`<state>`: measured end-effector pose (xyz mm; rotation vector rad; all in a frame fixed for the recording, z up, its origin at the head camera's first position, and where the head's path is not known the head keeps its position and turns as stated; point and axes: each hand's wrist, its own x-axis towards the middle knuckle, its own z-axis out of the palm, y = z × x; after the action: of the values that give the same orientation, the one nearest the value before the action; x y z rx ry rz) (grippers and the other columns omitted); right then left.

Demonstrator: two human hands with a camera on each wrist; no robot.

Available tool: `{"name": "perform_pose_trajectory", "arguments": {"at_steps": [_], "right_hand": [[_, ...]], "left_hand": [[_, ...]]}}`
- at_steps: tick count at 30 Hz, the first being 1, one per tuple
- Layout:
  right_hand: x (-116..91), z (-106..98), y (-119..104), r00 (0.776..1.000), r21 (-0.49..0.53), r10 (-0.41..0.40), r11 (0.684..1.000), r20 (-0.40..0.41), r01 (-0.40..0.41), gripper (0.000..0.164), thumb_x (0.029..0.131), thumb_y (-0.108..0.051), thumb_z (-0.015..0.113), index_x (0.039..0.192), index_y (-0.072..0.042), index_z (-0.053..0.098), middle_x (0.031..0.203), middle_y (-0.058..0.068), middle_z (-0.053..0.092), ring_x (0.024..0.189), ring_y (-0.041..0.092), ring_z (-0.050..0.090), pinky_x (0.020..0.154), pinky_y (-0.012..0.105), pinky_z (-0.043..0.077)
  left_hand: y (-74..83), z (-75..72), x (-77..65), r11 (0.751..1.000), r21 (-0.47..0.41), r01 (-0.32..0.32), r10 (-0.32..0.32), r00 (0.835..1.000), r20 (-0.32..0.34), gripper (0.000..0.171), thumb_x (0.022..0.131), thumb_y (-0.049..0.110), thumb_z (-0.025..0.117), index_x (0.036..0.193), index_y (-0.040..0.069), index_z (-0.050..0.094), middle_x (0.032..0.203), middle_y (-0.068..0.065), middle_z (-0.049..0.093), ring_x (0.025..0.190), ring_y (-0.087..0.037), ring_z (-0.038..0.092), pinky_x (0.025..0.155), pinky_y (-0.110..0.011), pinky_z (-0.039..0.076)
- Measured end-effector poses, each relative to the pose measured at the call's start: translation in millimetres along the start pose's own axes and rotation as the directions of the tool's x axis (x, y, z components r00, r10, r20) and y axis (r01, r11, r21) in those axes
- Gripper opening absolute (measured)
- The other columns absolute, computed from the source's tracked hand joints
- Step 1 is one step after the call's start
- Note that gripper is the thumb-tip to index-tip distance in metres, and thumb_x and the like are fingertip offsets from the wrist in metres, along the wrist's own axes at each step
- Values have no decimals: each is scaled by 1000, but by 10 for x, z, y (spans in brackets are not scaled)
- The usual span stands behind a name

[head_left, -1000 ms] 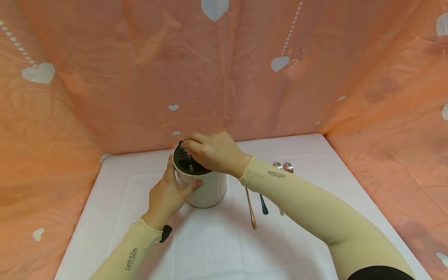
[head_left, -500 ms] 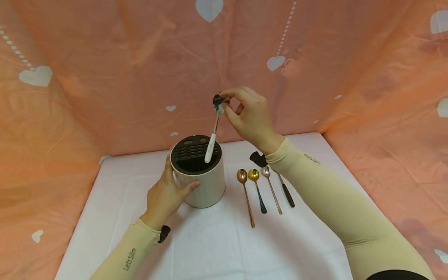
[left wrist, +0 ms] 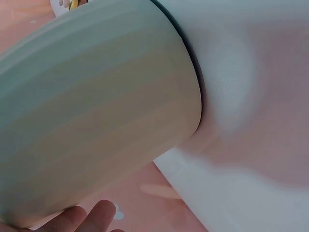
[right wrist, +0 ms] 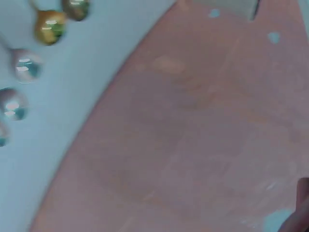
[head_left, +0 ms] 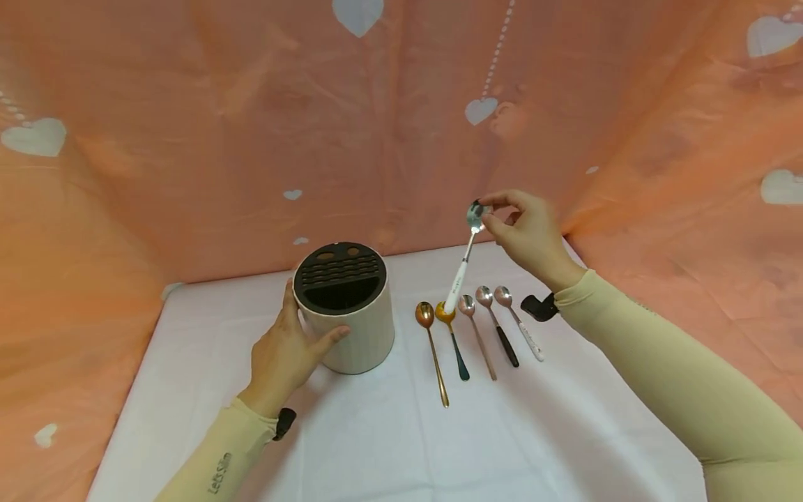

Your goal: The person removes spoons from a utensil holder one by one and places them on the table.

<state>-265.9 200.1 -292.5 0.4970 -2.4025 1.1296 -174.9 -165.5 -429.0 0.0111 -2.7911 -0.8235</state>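
My left hand point(head_left: 282, 355) grips the side of a cream cylindrical utensil holder point(head_left: 357, 341), thumb across its front. Its black top point(head_left: 341, 268) has slots, round holes and a half-moon opening. In the left wrist view the holder's ribbed wall point(left wrist: 106, 111) fills much of the frame, with fingertips point(left wrist: 99, 215) at its lower edge. Raised over the table, my right hand point(head_left: 530, 237) pinches a white-handled spoon point(head_left: 456, 286) by its silver bowl, handle hanging down. The right wrist view catches only a bit of that hand point(right wrist: 299, 212) at the corner; the spoon is out of that frame.
Right of the holder several spoons lie in a row: a copper-gold spoon point(head_left: 424, 315), a gold-bowled one with a dark handle point(head_left: 459, 355), a pinkish spoon point(head_left: 479, 341), a black-handled spoon point(head_left: 507, 346) and a patterned white-handled spoon point(head_left: 530, 339). An orange curtain point(head_left: 251, 139) surrounds the white table point(head_left: 376, 446).
My right hand has come up from the holder's top with the white-handled spoon and moved right, above the row of spoons. The left hand has stayed on the holder.
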Motion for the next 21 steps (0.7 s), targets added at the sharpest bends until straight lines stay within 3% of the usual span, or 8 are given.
{"name": "perform_pose_trajectory", "arguments": {"at_steps": [6,13,21], "right_hand": [[-209,-175,390,988,71,134,988,73,-139,23,93,-7,67,116,-3,71,98,13,68,55,17,60,52,27,49],[-303,-194,790,971,4,164,986,174,-168,19,95,-5,65,113,-2,71,102,15,68,51,22,58,44,26,39],[-316,-263,1162,929,-87,188,982,318,-169,16,96,2,63,109,-3,71,104,13,66,54,22,55,49,27,43]], "left_hand": [[-34,-65,-16,1000,15,11,-11,1000,1,125,76,83,59,161,16,-4,145,-27,47,102,-47,63,65,-55,48],[-120,-159,-94,999,28,31,-30,999,-18,124,78,79,61,161,13,-3,144,-29,47,103,-48,63,61,-54,48],[-150,-169,-129,999,29,22,-20,999,-39,122,79,76,63,161,13,-1,142,-30,48,97,-50,64,59,-54,48]]}}
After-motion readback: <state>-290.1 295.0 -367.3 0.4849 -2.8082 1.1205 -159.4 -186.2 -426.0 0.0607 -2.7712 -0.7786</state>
